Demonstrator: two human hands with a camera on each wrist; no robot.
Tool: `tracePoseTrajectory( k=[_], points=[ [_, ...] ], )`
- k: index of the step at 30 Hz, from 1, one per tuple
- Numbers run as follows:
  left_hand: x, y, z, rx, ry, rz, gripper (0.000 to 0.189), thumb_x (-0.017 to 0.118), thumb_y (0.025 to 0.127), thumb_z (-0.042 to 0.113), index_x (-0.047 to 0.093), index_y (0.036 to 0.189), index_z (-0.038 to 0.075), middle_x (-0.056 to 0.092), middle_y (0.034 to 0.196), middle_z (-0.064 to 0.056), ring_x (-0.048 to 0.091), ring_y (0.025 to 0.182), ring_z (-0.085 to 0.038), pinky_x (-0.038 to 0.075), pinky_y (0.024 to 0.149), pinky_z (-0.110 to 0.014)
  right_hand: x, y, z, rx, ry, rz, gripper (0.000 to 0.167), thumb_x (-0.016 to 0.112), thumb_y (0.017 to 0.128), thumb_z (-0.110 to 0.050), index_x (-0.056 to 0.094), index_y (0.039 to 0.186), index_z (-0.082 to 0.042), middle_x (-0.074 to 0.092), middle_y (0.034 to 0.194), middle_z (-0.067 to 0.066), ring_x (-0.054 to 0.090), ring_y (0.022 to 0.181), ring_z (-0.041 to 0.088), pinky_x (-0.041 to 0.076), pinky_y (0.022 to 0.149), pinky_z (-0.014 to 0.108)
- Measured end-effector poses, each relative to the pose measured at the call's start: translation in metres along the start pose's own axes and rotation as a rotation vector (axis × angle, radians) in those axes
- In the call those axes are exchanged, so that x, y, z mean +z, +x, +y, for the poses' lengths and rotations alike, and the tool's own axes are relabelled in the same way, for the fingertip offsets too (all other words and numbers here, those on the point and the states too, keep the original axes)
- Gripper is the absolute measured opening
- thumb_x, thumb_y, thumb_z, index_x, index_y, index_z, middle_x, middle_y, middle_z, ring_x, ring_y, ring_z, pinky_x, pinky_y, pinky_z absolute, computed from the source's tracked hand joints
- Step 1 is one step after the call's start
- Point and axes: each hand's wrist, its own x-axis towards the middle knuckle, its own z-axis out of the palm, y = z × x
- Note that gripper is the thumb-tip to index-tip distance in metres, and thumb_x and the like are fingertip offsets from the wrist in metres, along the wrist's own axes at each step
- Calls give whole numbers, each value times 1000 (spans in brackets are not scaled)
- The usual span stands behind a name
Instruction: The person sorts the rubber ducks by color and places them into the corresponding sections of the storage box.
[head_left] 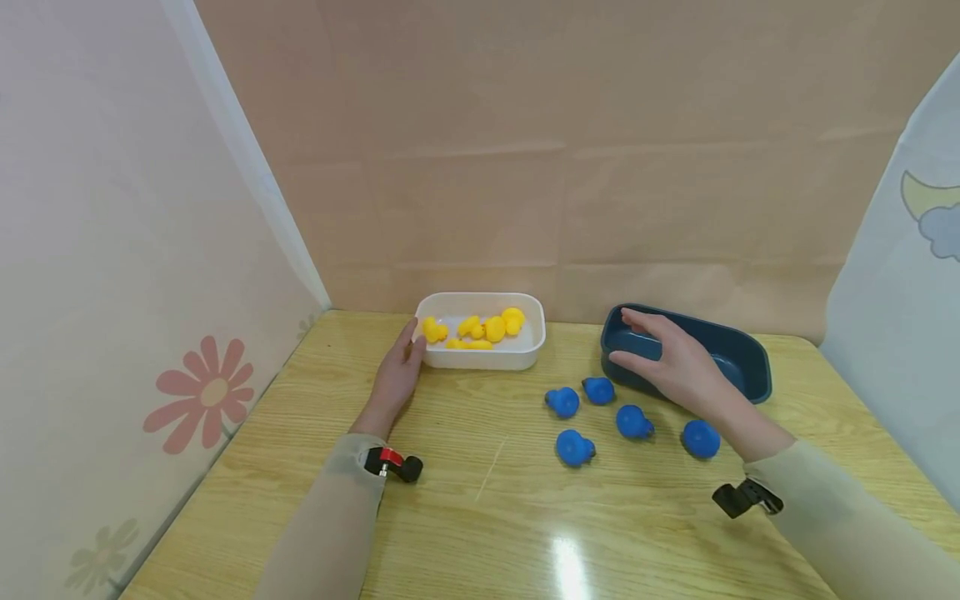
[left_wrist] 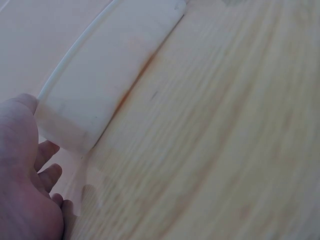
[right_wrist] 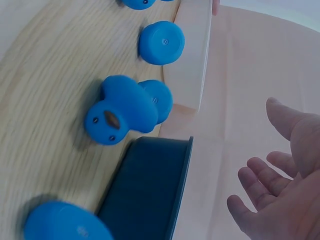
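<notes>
My left hand point(head_left: 397, 375) is at the left end of a white plastic tray point(head_left: 480, 359), its thumb right at the rim near the front corner and its fingers along the end wall. The left wrist view shows the thumb against the tray's side point(left_wrist: 105, 70). Several yellow rubber ducks point(head_left: 495, 328) lie inside. Over the dark blue bin point(head_left: 738, 367) hovers my right hand point(head_left: 678, 358), thumb and fingers spread apart with nothing between them. Several blue rubber ducks point(head_left: 634, 422) lie on the table in front of the bin; one shows its beak and eyes point(right_wrist: 120, 107) in the right wrist view.
The wooden table point(head_left: 465, 517) backs onto a brown paper wall point(head_left: 480, 167). White cloth panels stand at both sides, the left one printed with a red flower point(head_left: 213, 392). One blue duck point(head_left: 701, 439) lies below my right wrist.
</notes>
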Motion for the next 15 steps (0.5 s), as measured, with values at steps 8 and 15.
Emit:
tracePoseTrajectory(
  k=[8,15],
  points=[
    [-1,1,-4,13,16,0,65,41,120,52,24,178,29,34,178,-13,31,164,-40,25,132,-60,-5,-12,18,37,-14,-5,91,74,106,-51,33,173,-5,46,167,26,40,152,54,37,116,76],
    [-1,0,0,5,6,-9,66,40,119,55,24,178,30,36,177,-14,32,163,-40,26,132,-61,-10,-23,34,64,-45,29,90,74,107,-48,32,173,-2,48,163,31,42,148,57,39,110,77]
  ],
)
